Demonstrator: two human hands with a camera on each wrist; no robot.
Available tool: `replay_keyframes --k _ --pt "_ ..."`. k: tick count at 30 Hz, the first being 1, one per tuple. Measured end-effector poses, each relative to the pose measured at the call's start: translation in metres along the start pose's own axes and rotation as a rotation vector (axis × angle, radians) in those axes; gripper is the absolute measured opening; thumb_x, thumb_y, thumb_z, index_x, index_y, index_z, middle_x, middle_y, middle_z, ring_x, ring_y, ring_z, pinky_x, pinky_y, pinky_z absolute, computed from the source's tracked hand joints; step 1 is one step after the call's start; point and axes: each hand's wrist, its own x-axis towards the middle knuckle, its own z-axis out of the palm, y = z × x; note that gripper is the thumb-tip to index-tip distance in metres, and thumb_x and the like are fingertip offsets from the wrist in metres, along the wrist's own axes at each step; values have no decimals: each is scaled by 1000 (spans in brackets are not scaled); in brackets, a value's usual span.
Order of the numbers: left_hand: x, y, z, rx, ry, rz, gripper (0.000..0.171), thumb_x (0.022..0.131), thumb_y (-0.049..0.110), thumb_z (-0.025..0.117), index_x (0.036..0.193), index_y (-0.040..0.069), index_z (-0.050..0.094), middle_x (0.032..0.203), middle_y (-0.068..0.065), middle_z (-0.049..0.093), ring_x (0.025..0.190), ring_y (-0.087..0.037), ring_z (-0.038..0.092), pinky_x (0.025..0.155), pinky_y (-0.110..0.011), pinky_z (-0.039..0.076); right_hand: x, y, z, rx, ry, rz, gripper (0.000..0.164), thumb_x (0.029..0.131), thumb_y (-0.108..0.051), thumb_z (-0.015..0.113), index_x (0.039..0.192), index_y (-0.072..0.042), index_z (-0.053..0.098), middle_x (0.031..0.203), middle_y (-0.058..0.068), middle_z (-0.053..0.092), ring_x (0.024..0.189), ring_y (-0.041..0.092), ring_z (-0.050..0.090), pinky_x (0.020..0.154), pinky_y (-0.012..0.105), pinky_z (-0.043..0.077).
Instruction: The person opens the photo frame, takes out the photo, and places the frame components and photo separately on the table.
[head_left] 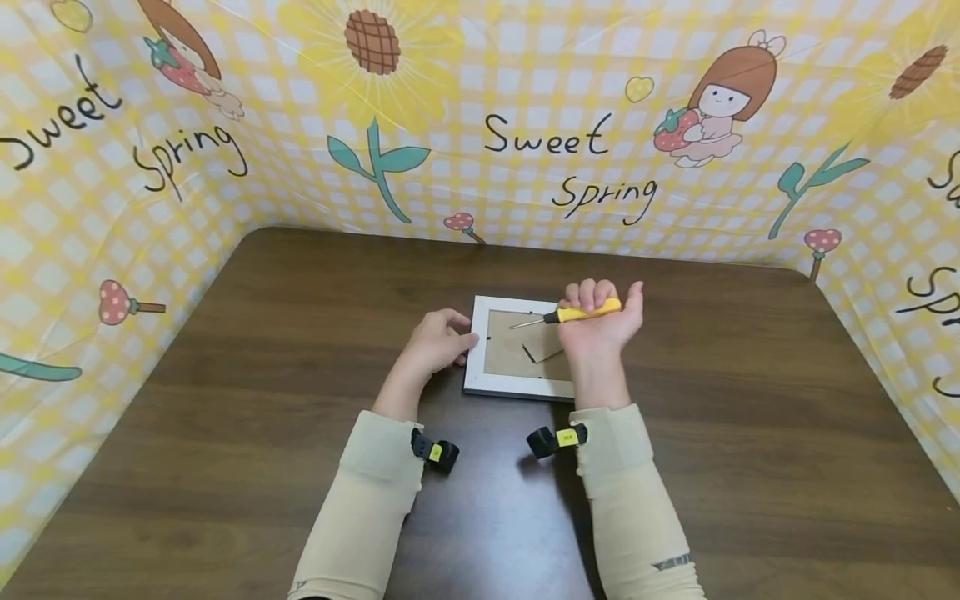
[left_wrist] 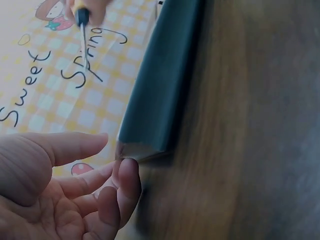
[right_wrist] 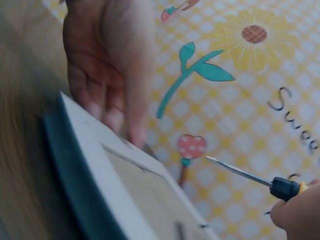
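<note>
Teal sides (left_wrist: pixel 157 75), plain only in wrist views, edge the white rectangular frame (head_left: pixel 517 385); left hand (head_left: pixel 437 342) holds its nine-o'clock rim, right hand (head_left: pixel 600 335) grips a yellow-handled screwdriver (head_left: pixel 573 314).

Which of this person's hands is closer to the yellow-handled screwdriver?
The right hand: it grips the screwdriver by its handle. The left hand is farther away, at the picture frame's left edge, apart from the screwdriver.

Screened-off tabletop work spot, home or studio unclear: dark wood-grain table (head_left: pixel 225 417); yellow checked cloth (head_left: pixel 517 83), printed "Sweet Spring", behind table and at its left and right.
</note>
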Motion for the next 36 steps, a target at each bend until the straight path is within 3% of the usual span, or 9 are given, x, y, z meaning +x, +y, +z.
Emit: replay_keyframes --k 4,9,14,20,27,36 --pt "2 0 3 22 5 13 38 89 26 61 122 9 52 75 -9 62 65 -20 58 53 -27 42 4 14 -8 55 60 -3 62 95 -45 33 45 -9 34 42 2 31 44 17 28 49 26 21" --pt "2 0 4 40 23 21 47 89 25 60 132 10 45 74 -9 62 61 -19 54 53 -27 41 7 25 -14 3 67 -30 56 93 -32 36 42 -9 34 41 1 29 42 16 28 49 26 21" --pt "1 0 5 60 17 30 57 90 23 59 140 10 37 72 -8 61 59 -16 52 55 -27 41 9 32 -22 -50 72 -24 54 92 -30 36 42 -10 32 39 0 28 42 16 27 50 28 21" --pt "1 0 7 58 7 25 48 91 21 58 137 12 44 68 -6 57 55 -15 48 48 -25 38 12 35 -26 -24 52 -40 53 91 -28 37 41 -10 31 39 1 27 41 16 25 49 27 20" --pt "1 0 10 69 12 14 47 92 21 57 137 15 45 68 -4 57 57 -16 53 48 -24 38 12 40 -28 0 46 -51 53 91 -25 36 41 -9 29 38 1 27 40 15 22 47 26 19" --pt "-1 2 10 81 27 16 46 91 20 59 135 15 48 79 -6 60 62 -15 57 53 -23 41 13 45 -30 32 4 -79 52 93 -21 32 43 -10 26 39 0 24 39 15 19 46 25 16"
